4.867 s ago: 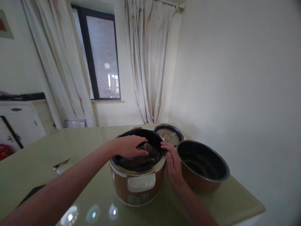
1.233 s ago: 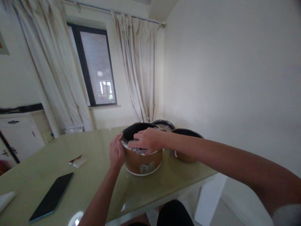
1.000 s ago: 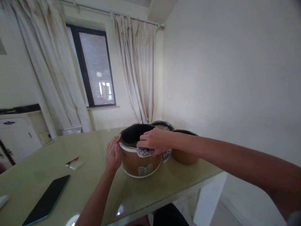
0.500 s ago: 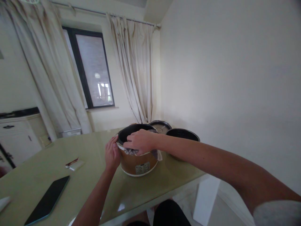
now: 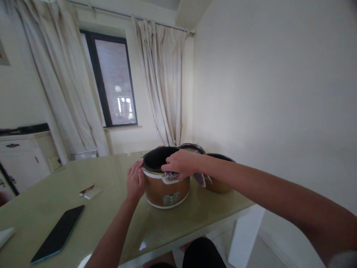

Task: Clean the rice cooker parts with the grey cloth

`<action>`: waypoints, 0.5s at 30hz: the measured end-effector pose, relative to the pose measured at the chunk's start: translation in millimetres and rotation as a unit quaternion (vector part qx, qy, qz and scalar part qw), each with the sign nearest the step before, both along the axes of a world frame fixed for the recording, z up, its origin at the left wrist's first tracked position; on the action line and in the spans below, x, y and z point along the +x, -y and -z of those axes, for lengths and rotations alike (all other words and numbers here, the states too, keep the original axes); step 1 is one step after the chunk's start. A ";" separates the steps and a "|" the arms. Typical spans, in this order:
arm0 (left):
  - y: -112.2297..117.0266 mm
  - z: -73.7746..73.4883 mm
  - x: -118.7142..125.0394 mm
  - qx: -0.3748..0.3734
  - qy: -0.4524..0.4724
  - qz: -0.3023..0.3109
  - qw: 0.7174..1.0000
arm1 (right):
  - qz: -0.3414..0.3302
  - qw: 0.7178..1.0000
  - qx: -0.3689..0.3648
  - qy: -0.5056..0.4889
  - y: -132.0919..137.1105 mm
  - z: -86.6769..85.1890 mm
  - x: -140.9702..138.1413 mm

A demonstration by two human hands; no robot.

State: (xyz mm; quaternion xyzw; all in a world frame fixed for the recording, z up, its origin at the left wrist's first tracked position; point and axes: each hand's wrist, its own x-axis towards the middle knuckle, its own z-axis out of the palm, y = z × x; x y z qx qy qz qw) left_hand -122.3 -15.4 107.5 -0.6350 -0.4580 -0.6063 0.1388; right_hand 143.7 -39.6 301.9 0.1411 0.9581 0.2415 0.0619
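A rice cooker body, brown with a white rim and base and a dark inside, stands upright on the table. My left hand grips its left side, fingertips up at the rim. At the front right of the rim, my right hand is closed on a patterned grey cloth and presses it to the edge. A loose end of the cloth hangs out to the right, under my wrist. Part of the cooker's opening is hidden by my right hand.
A brown pot with a dark rim stands to the right, partly behind my forearm. Behind the cooker lies a round lid-like piece. On the green tabletop are a black tablet-like slab and a small packet.
My right hand has slid the cloth rightward along the cooker's front rim, uncovering more of the opening. My left hand keeps its hold. The view has shifted slightly.
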 end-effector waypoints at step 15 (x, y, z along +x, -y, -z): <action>3.0 -1.5 -13.2 -0.013 -0.073 -0.005 0.997 | -0.017 0.999 -0.003 -0.030 -4.6 8.0 11.0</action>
